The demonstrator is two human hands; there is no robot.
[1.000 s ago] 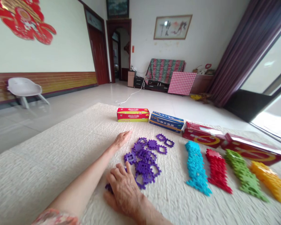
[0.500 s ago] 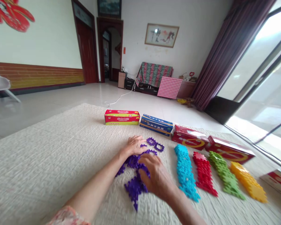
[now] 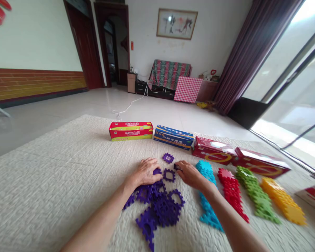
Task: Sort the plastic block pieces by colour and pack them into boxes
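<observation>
Head view: the left hand (image 3: 146,172) lies palm down at the upper left of the purple pile (image 3: 165,210), fingers together and thumb apart, with a toothed purple piece (image 3: 156,171) showing between thumb and fingers; whether it grips that piece or only rests on it, I cannot tell. Right of it, the right hand (image 3: 188,173) is closed at the fingertips on a small dark purple piece (image 3: 176,167), mostly hidden by the fingers; its forearm crosses above the light-blue row (image 3: 205,169). Between the hands lies an open square frame (image 3: 169,180); just beyond is a purple window piece (image 3: 168,158), apart from the pile. The pile spreads overlapping on the cream mat (image 3: 76,168), nearer the wearer; to its right, past the light-blue row, lie a red row (image 3: 231,190), a green row (image 3: 257,192) and a yellow row (image 3: 283,199); behind stand a red-and-yellow box (image 3: 131,133), a blue box (image 3: 173,137) and two dark red boxes (image 3: 212,150).
</observation>
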